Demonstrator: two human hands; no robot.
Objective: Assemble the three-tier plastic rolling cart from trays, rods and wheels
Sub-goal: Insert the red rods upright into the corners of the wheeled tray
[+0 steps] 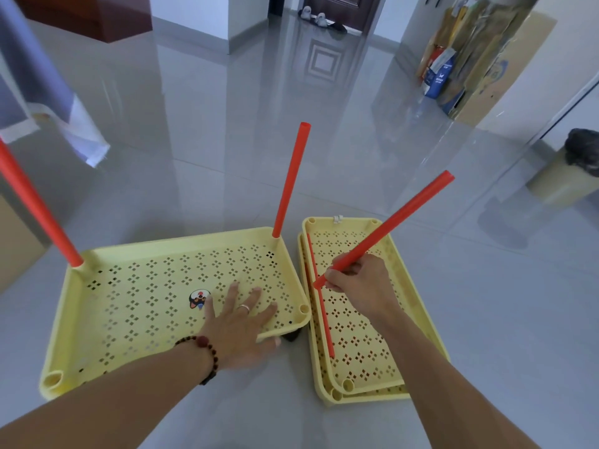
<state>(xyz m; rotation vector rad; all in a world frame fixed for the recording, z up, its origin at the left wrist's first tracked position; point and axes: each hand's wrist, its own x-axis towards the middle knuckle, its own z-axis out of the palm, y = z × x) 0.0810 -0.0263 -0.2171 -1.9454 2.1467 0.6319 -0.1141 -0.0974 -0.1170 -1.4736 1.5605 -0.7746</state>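
Just left of the right hand [356, 280], whose fingers are curled round a slanted red rod [389, 225], the tray's empty corner socket [304, 308] is steadied by the spread left hand [240, 322].

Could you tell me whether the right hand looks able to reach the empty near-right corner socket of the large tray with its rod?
Probably yes: the right hand grips the rod beside that socket, which stands open.

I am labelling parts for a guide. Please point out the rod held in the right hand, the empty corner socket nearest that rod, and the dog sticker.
held rod [398, 223], head view, middle of shaft.
empty corner socket [304, 308], head view, its round rim.
dog sticker [198, 298], head view, its centre.
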